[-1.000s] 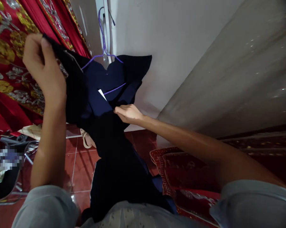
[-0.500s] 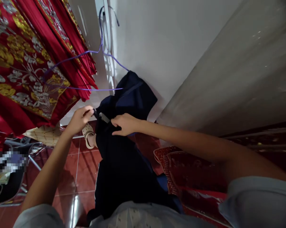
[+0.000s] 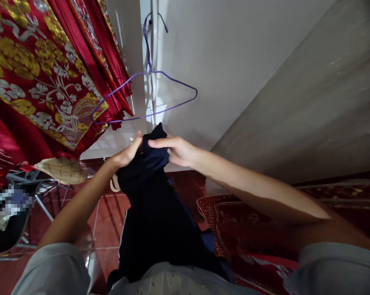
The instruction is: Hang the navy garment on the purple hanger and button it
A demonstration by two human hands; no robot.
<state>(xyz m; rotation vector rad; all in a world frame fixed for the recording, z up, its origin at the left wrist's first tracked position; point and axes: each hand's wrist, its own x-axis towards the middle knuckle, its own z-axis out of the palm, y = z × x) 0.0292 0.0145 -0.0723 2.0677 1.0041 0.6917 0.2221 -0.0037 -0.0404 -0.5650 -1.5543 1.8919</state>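
The garment (image 3: 150, 162), soft navy cloth bunched into matte folds with one pointed tip sticking up, is in both hands, off the hanger (image 3: 148, 67) and just below its lower bar. The left hand (image 3: 128, 153) grips the cloth's left side, its thumb up along the edge; its other fingers are mostly hidden, so how far they curl I cannot tell. The right hand (image 3: 178, 151) pinches the folds from the other side, thumb laid straight and flat across the front, the remaining fingers bent behind, with only the cloth's thickness in between. The hanger is thin purple wire, a wide triangle with a twisted neck and a curled hook, beside a white upright strip (image 3: 154, 45) at the smooth, pale wall (image 3: 203, 49). Lower down, the garment runs into the person's dark trousers (image 3: 154, 229), and their border cannot be made out. To the left hangs a glossy red drape (image 3: 49, 82), pleated along one side and thick with raised gold and silver flowers; near its foot sits a rounded cream bundle (image 3: 62, 170) crossed by a grid of lines. Shiny red square tiles (image 3: 107, 217) cover the floor, and on the right lies a dark red cloth (image 3: 252, 229) with a beaded-looking border.
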